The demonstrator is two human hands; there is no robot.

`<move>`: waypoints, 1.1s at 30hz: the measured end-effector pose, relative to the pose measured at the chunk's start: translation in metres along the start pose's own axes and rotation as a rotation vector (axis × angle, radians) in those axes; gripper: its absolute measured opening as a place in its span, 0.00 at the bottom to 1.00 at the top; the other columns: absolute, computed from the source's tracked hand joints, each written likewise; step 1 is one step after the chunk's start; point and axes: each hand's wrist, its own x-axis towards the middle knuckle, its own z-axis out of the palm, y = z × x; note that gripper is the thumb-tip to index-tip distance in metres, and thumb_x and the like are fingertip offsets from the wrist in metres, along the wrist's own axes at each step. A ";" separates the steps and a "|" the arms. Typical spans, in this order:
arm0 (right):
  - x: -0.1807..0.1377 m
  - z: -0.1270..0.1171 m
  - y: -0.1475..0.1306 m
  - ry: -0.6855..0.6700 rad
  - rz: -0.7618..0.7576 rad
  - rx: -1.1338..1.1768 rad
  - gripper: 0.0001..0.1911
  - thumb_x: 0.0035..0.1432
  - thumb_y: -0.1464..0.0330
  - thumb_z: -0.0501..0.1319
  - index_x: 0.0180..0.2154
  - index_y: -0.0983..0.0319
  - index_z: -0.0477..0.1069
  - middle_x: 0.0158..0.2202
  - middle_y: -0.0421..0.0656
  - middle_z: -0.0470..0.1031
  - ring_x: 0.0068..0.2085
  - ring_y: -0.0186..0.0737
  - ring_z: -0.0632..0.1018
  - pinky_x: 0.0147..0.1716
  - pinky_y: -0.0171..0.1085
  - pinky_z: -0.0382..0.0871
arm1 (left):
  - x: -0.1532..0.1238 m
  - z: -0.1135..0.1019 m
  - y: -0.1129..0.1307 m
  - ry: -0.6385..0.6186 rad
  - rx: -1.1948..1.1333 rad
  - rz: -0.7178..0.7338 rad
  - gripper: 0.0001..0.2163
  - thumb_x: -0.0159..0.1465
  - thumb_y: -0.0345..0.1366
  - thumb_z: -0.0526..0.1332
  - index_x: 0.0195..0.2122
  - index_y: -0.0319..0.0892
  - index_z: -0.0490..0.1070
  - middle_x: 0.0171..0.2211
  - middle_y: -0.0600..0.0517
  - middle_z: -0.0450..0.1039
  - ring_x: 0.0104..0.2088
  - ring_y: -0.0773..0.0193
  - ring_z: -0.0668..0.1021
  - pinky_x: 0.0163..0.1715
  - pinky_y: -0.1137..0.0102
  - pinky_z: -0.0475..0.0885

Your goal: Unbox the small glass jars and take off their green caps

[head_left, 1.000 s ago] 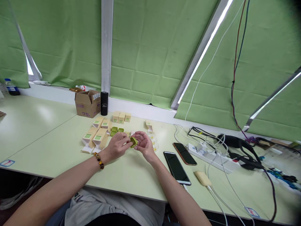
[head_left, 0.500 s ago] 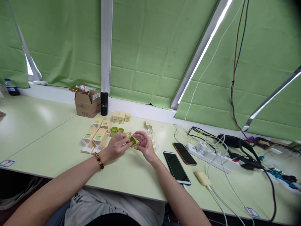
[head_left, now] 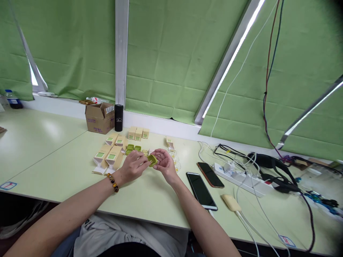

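A small olive-green plastic tray (head_left: 152,160) is held above the table between my two hands. My left hand (head_left: 134,166), with a beaded bracelet at the wrist, has its fingers closed at the tray's left side; whether they pinch a tiny part inside it cannot be made out. My right hand (head_left: 166,166) grips the opposite edge between thumb and fingers. Just behind my left hand lie several similar green trays (head_left: 137,148) and small pale yellow pieces (head_left: 145,152). Clear plastic parts with yellow centres (head_left: 176,162) sit beyond my right hand.
Open cream boxes (head_left: 114,157) stand left, with closed ones (head_left: 138,134) behind. A cardboard carton (head_left: 99,119) and black cylinder (head_left: 118,118) are at the back. Two phones (head_left: 202,191) (head_left: 210,175), a power strip (head_left: 241,178) and cables lie right.
The green tray has tilted slightly between my fingers, so more of its inside shows. Both hands stay in nearly the same place.
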 end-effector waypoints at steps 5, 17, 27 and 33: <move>0.000 0.000 0.001 0.008 -0.001 0.014 0.34 0.42 0.73 0.79 0.51 0.54 0.71 0.49 0.42 0.79 0.50 0.43 0.80 0.44 0.39 0.80 | 0.001 0.000 0.000 0.022 -0.002 0.011 0.08 0.69 0.23 0.61 0.40 0.44 0.74 0.34 0.51 0.77 0.40 0.59 0.74 0.40 0.62 0.68; 0.005 -0.017 0.007 0.306 -0.085 -0.074 0.33 0.41 0.71 0.79 0.50 0.55 0.71 0.51 0.45 0.77 0.52 0.47 0.80 0.49 0.44 0.79 | 0.000 0.001 -0.001 0.035 0.070 -0.127 0.06 0.69 0.25 0.63 0.40 0.44 0.75 0.32 0.50 0.76 0.41 0.57 0.73 0.39 0.61 0.64; 0.005 -0.017 0.007 0.443 -0.171 -0.120 0.33 0.43 0.68 0.79 0.50 0.55 0.70 0.52 0.46 0.75 0.53 0.47 0.79 0.52 0.48 0.78 | -0.010 0.025 -0.011 -0.373 0.067 -0.286 0.11 0.69 0.23 0.59 0.30 0.40 0.73 0.32 0.46 0.72 0.41 0.53 0.69 0.38 0.59 0.62; 0.004 -0.014 0.006 0.453 -0.181 -0.133 0.33 0.44 0.67 0.78 0.51 0.55 0.69 0.52 0.46 0.74 0.53 0.47 0.79 0.52 0.48 0.78 | -0.017 0.047 -0.012 -0.485 0.051 -0.273 0.13 0.61 0.16 0.59 0.26 0.41 0.73 0.30 0.43 0.72 0.41 0.50 0.69 0.36 0.58 0.61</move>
